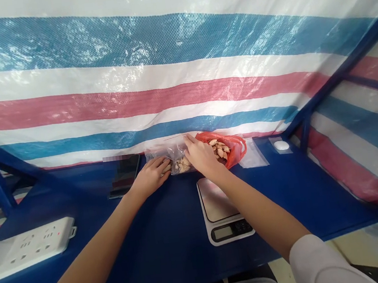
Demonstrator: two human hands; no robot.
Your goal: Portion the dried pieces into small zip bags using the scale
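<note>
Clear plastic bag of pale nut pieces [173, 155] is pressed under an open left hand [152, 177]; the right hand's [202, 156] grip cannot be told

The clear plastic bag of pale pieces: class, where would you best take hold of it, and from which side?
Probably the clear plastic bag's unfilled left end, coming from the left and near side, where the left hand lies: the pale pieces bunch toward the middle, so the film there should pinch flat.

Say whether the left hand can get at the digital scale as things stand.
Probably yes. The left hand has open blue table between it and the near edge of the digital scale. The right forearm crosses only the scale's far side.
</note>
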